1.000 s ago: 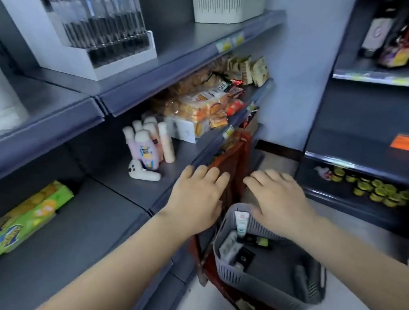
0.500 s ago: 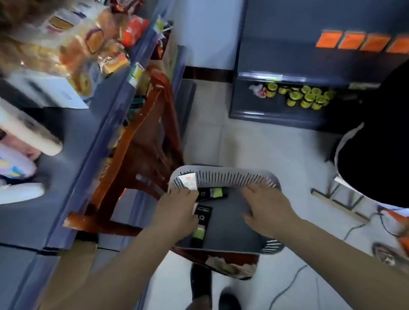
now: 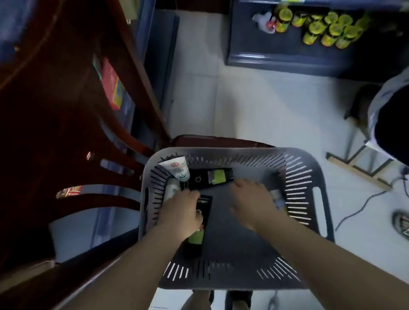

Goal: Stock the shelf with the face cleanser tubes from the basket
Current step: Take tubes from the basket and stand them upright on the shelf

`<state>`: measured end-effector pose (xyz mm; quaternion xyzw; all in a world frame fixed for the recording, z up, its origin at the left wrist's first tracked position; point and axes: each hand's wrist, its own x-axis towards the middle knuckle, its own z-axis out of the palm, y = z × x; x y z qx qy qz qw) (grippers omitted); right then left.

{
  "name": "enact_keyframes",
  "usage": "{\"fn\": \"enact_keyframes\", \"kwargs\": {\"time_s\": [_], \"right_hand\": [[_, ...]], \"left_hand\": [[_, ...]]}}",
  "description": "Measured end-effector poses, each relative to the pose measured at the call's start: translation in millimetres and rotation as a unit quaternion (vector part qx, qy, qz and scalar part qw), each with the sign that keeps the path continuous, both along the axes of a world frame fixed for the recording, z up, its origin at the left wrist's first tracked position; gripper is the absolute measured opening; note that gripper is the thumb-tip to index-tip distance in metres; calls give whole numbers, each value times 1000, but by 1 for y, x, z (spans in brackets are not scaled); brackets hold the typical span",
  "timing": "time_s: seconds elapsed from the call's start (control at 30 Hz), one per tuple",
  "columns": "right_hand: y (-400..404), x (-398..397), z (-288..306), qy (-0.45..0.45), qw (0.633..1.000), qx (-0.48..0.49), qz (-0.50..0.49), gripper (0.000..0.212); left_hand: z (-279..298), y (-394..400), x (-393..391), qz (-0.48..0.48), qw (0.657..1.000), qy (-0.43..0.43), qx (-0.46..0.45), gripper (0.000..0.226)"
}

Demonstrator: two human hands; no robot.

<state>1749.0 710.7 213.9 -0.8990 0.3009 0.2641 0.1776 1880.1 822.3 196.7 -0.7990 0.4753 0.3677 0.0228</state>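
Both my hands are down inside the grey slotted plastic basket (image 3: 303,191), which sits on a dark red wooden chair (image 3: 59,102). My left hand (image 3: 181,213) lies in the basket's left part, fingers curled down onto a white face cleanser tube (image 3: 172,189) lying against the left wall; the grip appears closed on it, though my knuckles hide the contact. A black tube with a green label (image 3: 200,230) lies just beside that hand, partly under it. My right hand (image 3: 251,206) reaches toward the far wall with fingers extended, the grip apart and empty, fingertips near a second black and green tube (image 3: 215,177). Another white tube (image 3: 177,168) leans in the far left corner. Small yellow-lidded jars (image 3: 325,28) stand on a low dark shelf (image 3: 272,60) beyond.
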Motion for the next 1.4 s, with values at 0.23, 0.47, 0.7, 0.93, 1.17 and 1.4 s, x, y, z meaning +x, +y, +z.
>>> {"fn": "enact_keyframes", "kwargs": {"time_s": [0.23, 0.47, 0.7, 0.93, 1.17, 1.4], "right_hand": [[-17, 36, -98, -29, 998, 2, 62, 59], [-8, 20, -136, -7, 996, -41, 78, 58], [-2, -4, -134, 16, 996, -29, -89, 37], [-6, -5, -149, 0, 971, 106, -214, 39], [6, -19, -135, -70, 907, 216, -354, 35], [14, -26, -61, -224, 795, 330, -457, 31]], "left_hand": [[-82, 9, -19, 61, 995, 65, 52, 21], [-112, 12, -31, 96, 993, 19, 68, 30], [-126, 18, -40, 203, 968, 43, 142, 40], [-147, 21, -42, 296, 931, 196, 83, 68], [-136, 16, -37, 328, 917, 218, 65, 64], [-51, 24, -35, 450, 832, 309, -100, 42]]}}
